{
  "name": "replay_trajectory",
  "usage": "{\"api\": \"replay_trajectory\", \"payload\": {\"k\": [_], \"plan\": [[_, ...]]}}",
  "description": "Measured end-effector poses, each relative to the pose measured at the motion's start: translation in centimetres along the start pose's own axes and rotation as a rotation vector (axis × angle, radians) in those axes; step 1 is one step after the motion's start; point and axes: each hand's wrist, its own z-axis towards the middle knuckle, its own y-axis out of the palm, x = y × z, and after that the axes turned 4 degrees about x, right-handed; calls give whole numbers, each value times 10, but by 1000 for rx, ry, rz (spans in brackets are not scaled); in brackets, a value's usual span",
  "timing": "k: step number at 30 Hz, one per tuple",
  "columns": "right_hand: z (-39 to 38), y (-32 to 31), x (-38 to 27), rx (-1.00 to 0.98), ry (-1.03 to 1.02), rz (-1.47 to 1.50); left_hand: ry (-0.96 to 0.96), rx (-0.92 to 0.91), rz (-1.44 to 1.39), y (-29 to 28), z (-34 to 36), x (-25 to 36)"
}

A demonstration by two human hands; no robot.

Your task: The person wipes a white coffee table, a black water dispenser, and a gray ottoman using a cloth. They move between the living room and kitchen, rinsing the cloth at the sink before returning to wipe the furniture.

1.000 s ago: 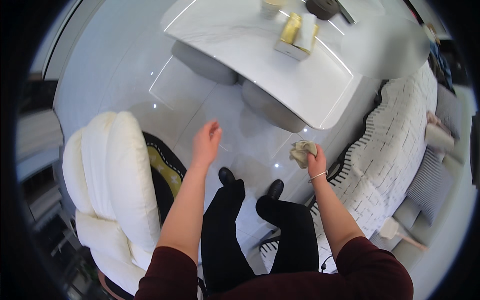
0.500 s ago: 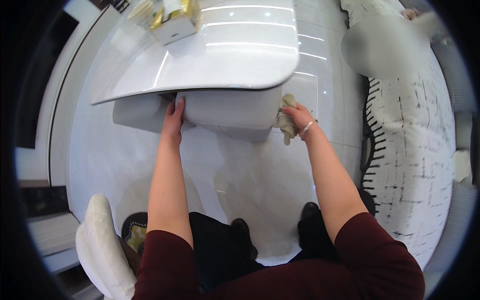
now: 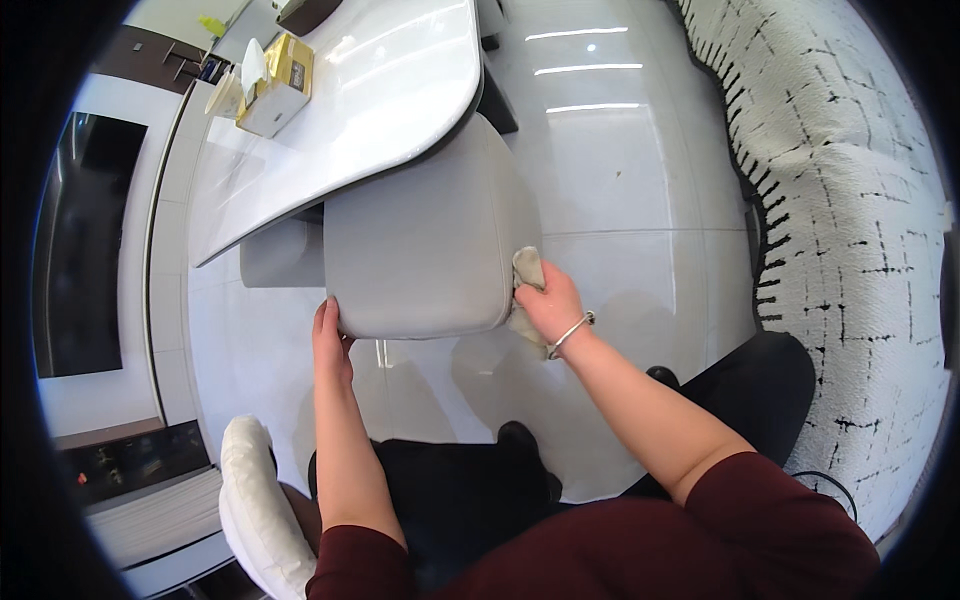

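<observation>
A grey upholstered stool (image 3: 420, 235) juts out from beneath the white glossy table (image 3: 360, 100), its back part hidden by the tabletop. At the stool's near left corner, my left hand (image 3: 332, 340) grips the lower edge, some fingers out of sight underneath. My right hand (image 3: 553, 305), with a bracelet on the wrist, is closed on a crumpled beige cloth (image 3: 527, 268). That cloth lies against the stool's right side near the front corner.
Another grey seat (image 3: 282, 255) stands under the table to the left. A yellow and white tissue box (image 3: 275, 95) sits on the tabletop. Along the right runs a sofa with a white patterned cover (image 3: 840, 220). A pale cushioned chair (image 3: 258, 500) is close at my lower left.
The stool has come further out from under the table toward me, with both hands on its sides. My view has shifted, and the table now appears further up and left.
</observation>
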Motion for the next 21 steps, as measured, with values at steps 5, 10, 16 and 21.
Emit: {"api": "replay_trajectory", "payload": {"k": [5, 10, 16, 21], "plan": [[26, -31, -25, 29, 432, 712, 200, 150, 378, -21, -10, 11], [82, -17, -59, -150, 14, 1082, 1036, 94, 858, 66, -39, 66], [110, 29, -38, 120, -744, 108, 1156, -82, 1098, 114, -45, 56], [171, 43, 37, 132, -384, 469, 1179, -83, 1102, 125, -42, 55]]}}
